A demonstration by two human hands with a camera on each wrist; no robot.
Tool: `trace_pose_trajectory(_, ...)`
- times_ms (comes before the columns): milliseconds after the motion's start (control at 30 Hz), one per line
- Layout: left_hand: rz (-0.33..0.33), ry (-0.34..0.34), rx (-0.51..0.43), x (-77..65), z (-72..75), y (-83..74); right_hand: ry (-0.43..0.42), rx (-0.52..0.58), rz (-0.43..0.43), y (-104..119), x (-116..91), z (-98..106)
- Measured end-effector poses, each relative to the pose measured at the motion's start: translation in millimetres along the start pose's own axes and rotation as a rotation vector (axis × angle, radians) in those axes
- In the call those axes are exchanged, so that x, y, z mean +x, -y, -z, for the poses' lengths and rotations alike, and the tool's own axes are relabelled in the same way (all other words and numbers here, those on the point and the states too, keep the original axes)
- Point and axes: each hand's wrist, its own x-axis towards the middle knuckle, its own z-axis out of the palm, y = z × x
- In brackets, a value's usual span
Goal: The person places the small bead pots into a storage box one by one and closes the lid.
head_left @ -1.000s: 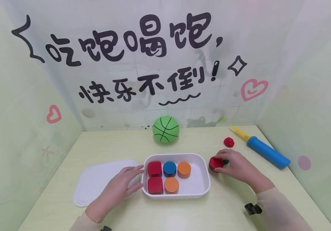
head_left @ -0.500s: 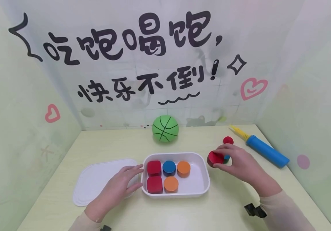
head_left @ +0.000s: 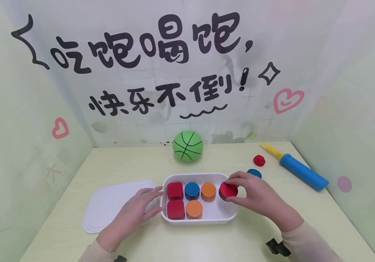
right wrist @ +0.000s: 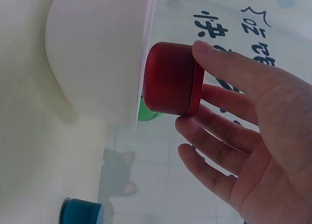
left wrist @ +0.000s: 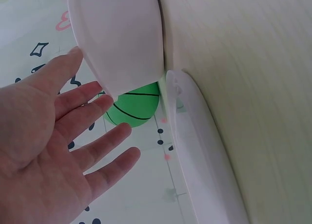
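Note:
With thumb and fingers my right hand (head_left: pixel 256 193) pinches a round red tin (head_left: pixel 228 192). In the right wrist view the same red tin (right wrist: pixel 169 79) is lifted above the rim of a white plastic box (right wrist: pixel 97 48). In the head view it is over the right end of that box (head_left: pixel 197 222). Inside sit two squarish red tins (head_left: pixel 175 210), a round blue tin (head_left: pixel 192 190) and two round orange tins (head_left: pixel 208 191). My left hand (head_left: pixel 133 210) has relaxed, spread fingers, with fingertips at the box's left rim.
A white lid (head_left: pixel 102 207) lies under the left hand. Behind the right hand stands another blue tin (head_left: pixel 254 173), partly hidden. Farther back are a small red object (head_left: pixel 259 160), a blue-and-yellow hand pump (head_left: pixel 303 171) and a green ball (head_left: pixel 187 146).
My right hand has lifted the round red tin off the table and carried it left, over the box. The blue tin behind it shows more now. My left hand has stayed put.

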Motion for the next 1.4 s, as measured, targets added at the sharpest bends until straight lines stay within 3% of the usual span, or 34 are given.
trace_pose_trajectory(333, 0.001, 0.004, -0.001, 0.4, 0.8, -1.3, 0.144, 0.103, 0.081, 15.4, 5.2, -18.8)
trace_pose_trajectory(500, 0.009, 0.005, -0.001, 0.4, 1.0, -1.8, 0.211, 0.094, 0.151, 17.0, 11.0, -25.0)
trace_pose_trajectory(867, -0.001, -0.001, -0.001, 0.0, 0.3, -0.8, 0.305, 0.054, 0.202, 16.6, 22.7, -39.5)
trace_pose_trajectory(1400, 0.001, -0.009, -0.001, -1.1, -0.7, 0.1, 0.322, 0.002, 0.245, 18.4, 27.9, -47.5)
